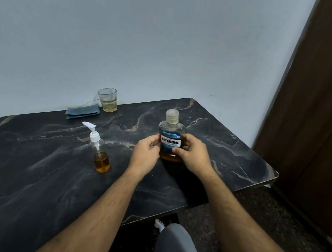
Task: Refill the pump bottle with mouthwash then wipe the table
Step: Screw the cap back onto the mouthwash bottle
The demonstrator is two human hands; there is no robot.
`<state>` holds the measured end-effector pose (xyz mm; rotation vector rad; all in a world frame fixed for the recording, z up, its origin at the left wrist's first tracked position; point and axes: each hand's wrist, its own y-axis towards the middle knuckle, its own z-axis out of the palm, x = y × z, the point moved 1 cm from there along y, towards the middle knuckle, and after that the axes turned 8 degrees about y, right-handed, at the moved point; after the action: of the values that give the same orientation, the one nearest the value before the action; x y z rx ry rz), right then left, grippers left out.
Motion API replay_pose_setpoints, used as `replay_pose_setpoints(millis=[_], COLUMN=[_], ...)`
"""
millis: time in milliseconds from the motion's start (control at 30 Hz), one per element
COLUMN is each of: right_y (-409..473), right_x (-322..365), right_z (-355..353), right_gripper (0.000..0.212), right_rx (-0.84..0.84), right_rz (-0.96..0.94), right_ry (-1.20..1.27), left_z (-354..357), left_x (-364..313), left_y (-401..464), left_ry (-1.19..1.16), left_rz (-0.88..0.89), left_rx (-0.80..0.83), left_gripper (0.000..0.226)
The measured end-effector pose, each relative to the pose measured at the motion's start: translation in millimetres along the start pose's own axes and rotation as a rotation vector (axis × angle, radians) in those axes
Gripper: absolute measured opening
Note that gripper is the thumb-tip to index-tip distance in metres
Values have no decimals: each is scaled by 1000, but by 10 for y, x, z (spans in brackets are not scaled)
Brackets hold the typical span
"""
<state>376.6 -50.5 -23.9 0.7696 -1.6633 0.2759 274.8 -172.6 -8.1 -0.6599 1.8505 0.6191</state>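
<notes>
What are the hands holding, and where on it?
Both hands, left hand and right hand, grip the mouthwash bottle by its lower body, around the label. Its cap is untouched.

Table (36,172): backs onto the wall (131,27); the door (320,103) stands off its right end.
Mouthwash bottle (171,134): upright on the table, right of centre — the left hand (146,154) on its left side, the right hand (194,155) on its right.
Pump bottle (100,152): upright on the table, left of the mouthwash bottle, apart from it.
Cloth (82,112): folded flat at the back edge, behind the pump bottle.
Glass (107,100): at the back by the wall — just right of the cloth.
</notes>
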Motion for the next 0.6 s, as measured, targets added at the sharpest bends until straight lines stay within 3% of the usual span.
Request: replay_pose_setpoints(millis=[300,600], right_y=[-18,-24], right_x=[-61,-145], right_z=[-518,-554], right_gripper=[38,39], right_rx=[-274,-308], right_rz=[25,12], right_ry=[-196,-288], left_z=[573,666], left_x=[-372,-389], left_y=[262,259], left_ry=[20,-12], left_rz=[-6,3], left_rx=[249,313], left_gripper=[59,71])
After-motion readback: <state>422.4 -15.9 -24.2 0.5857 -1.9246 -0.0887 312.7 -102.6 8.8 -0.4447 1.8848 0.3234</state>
